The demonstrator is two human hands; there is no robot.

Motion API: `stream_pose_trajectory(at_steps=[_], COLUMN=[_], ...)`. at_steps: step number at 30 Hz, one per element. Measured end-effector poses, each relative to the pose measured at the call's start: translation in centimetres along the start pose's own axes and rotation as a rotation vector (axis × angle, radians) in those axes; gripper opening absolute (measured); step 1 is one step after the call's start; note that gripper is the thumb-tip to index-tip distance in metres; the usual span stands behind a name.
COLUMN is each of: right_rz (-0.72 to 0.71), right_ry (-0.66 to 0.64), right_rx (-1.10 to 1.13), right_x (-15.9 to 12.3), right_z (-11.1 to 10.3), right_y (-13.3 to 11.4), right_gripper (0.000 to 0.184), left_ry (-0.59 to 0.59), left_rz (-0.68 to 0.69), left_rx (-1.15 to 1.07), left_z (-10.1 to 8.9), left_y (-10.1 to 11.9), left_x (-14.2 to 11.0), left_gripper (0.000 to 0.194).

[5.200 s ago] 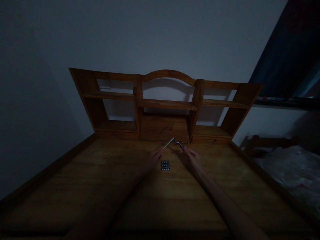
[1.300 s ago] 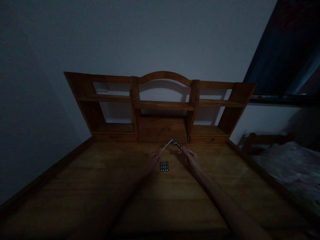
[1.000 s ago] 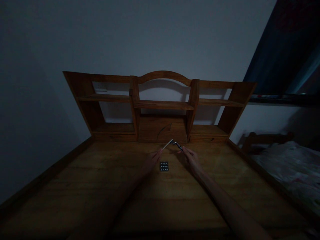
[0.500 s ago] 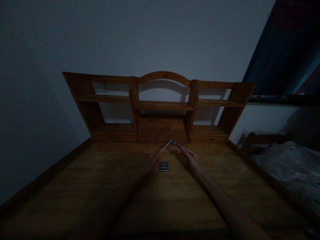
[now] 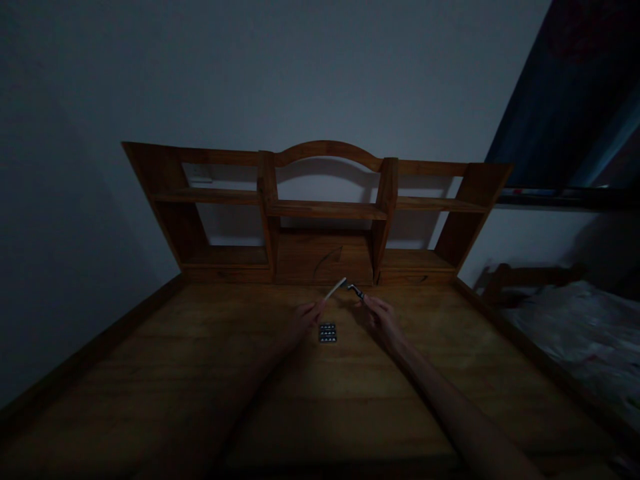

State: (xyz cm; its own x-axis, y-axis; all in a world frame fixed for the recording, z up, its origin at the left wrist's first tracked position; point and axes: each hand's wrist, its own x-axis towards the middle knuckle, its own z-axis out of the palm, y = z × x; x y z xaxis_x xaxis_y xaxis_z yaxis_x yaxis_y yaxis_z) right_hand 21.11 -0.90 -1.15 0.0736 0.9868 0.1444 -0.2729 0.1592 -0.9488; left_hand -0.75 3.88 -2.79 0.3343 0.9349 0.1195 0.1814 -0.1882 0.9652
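In the dim head view, my left hand (image 5: pixel 306 316) is closed around a thin white stick (image 5: pixel 334 289) shaped like a toothbrush, slanting up to the right. My right hand (image 5: pixel 381 315) grips a small dark-handled tool (image 5: pixel 355 291) whose shiny metal end bends toward the stick. Their two tips are close together above the desk, with a narrow gap between them. On the desktop between my wrists lies a small dark tray (image 5: pixel 328 333) with rows of several silvery pieces, too small to make out.
A wooden desktop (image 5: pixel 330 400) spreads beneath my arms, with raised side edges. Behind it stands a wooden shelf unit (image 5: pixel 327 212), and a thin dark cord (image 5: pixel 326 257) shows at its middle panel. Whitish plastic sheeting (image 5: pixel 575 327) lies to the right, below a dark curtain (image 5: pixel 575 100).
The white stick has turned slightly in my left hand, and its tip sits a little higher. My right hand and the tray have barely moved.
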Motion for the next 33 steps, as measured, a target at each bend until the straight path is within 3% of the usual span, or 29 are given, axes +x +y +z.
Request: stream_pose_trajectory(at_steps=[7,16,22,27,33], right_rz=[0.017,0.004,-0.015,-0.005,-0.004], right_ry=[0.023,0.012,0.010,0.003,0.036], right_rx=[-0.002,0.024,0.011,0.021,-0.009], right_x=[0.20,0.15,0.30,0.42,0.46], right_z=[-0.11,-0.11,-0.28,-0.43,-0.54], right_y=[0.04,0.19,0.34,0.64,0.63], right_gripper=[0.038,0.034,0.034,0.034,0.034], left_ry=[-0.024,-0.014,-0.059,-0.006,-0.045], left_rz=[0.057,-0.027,0.030,-0.032,0.042], left_rx=[-0.009,-0.036,-0.008,-0.013,-0.033], left_z=[-0.03,-0.10,0.07,-0.10,0.01], left_y=[0.12,0.26,0.69,0.39,0.15], left_x=[-0.47,-0.27,-0.55,-0.29,-0.28], left_gripper=[0.054,0.054,0.055,0.053,0.054])
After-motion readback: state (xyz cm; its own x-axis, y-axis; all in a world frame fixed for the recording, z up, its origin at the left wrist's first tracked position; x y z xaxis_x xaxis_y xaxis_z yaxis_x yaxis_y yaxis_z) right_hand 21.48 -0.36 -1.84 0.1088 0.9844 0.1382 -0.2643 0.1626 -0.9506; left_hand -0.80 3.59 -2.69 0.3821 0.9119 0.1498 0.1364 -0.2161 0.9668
